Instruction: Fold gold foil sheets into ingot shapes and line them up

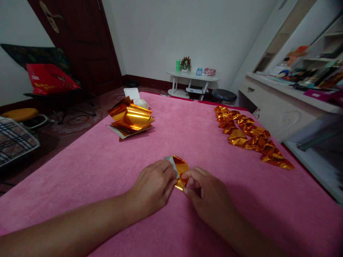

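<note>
A partly folded sheet of gold foil paper [181, 166] lies on the pink cloth in front of me, its pale grey back showing at the upper left. My left hand [157, 184] grips its left side, fingers bent over the edge and thumb at the lower border. At the right side, my right hand [205, 191] pinches the lower right part between thumb and forefinger. The fingertips of both hands are close together over the paper and cover some of its folds.
A loose stack of gold foil sheets [131, 119] lies at the left, before a white open box [136, 98]. Several folded gold foil pieces [248, 132] form rows at the right. The pink cloth [182, 121] covers the surface; a white cabinet [270, 103] stands beyond its right edge.
</note>
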`<control>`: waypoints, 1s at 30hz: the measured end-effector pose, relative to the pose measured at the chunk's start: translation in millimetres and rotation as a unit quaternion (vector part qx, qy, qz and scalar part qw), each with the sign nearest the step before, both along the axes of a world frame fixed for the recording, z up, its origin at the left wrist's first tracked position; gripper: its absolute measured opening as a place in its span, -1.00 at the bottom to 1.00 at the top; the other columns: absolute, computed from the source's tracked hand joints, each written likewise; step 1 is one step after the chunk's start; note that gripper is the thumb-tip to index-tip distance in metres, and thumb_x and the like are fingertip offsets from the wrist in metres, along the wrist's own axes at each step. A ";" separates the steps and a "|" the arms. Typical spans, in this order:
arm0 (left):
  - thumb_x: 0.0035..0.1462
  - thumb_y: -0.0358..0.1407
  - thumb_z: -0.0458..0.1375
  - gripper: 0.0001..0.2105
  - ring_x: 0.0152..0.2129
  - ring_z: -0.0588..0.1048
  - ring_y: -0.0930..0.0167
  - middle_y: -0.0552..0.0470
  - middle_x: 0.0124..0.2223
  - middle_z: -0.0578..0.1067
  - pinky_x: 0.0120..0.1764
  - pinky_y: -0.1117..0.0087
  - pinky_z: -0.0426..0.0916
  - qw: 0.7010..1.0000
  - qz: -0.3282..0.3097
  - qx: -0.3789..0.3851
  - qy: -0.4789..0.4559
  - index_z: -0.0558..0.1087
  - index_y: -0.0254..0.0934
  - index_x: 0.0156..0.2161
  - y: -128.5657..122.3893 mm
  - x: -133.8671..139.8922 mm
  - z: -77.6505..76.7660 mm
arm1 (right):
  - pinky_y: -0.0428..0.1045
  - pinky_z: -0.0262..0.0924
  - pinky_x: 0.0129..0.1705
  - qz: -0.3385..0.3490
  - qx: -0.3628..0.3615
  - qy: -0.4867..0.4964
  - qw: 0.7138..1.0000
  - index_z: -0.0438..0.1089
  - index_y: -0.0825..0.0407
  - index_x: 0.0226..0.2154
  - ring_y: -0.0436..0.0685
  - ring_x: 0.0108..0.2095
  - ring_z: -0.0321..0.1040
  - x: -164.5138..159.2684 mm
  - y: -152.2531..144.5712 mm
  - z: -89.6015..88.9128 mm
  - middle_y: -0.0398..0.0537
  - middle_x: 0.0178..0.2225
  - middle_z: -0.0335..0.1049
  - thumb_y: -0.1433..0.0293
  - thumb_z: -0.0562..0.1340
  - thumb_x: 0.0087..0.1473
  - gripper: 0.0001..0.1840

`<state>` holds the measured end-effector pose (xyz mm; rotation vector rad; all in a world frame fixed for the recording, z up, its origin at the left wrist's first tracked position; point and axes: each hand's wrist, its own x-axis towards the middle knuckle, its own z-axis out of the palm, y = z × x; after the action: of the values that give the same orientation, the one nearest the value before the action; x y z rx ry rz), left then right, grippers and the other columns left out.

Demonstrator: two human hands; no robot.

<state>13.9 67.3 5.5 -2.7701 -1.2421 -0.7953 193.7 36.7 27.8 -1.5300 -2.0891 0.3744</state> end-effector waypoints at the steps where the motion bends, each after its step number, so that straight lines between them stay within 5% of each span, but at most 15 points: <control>1: 0.19 -0.37 -0.02 -0.88 -0.37 0.33 0.39 -0.01 -0.32 0.38 -0.34 0.37 0.25 1.000 0.000 0.002 -0.001 0.32 -0.28 -0.37 -0.1 0.1 0.2 | -0.06 0.02 -0.37 0.001 0.002 0.002 1.000 0.37 -0.03 -0.39 0.03 -0.39 0.23 0.2 0.0 -0.1 -0.18 -0.42 0.34 0.57 0.17 -0.10 -0.79; 22: 0.18 -0.37 -0.01 -0.90 -0.34 0.33 0.37 0.00 -0.30 0.38 -0.31 0.35 0.25 1.000 -0.002 -0.015 -0.002 0.29 -0.28 -0.37 -0.1 -0.8 1.9 | -0.05 -0.01 -0.34 0.099 0.075 -0.055 0.991 0.45 -0.01 -0.38 0.05 -0.35 0.21 5.5 -2.4 -7.0 -0.13 -0.41 0.32 0.53 0.11 0.11 -0.78; 30: 0.17 -0.37 -0.01 -0.91 -0.34 0.33 0.37 0.01 -0.30 0.37 -0.30 0.35 0.26 1.000 -0.004 -0.018 -0.012 0.30 -0.28 -0.35 0.3 -0.3 1.1 | 0.03 0.07 -0.24 0.123 0.189 -0.085 0.971 0.43 0.02 -0.34 0.13 -0.26 0.17 2.8 -9.5 -14.9 -0.01 -0.28 0.33 0.59 0.10 0.07 -0.77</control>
<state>13.6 67.5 6.6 -2.8034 -1.2642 -0.8165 196.4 27.2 12.9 -1.1176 -2.3273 -0.0746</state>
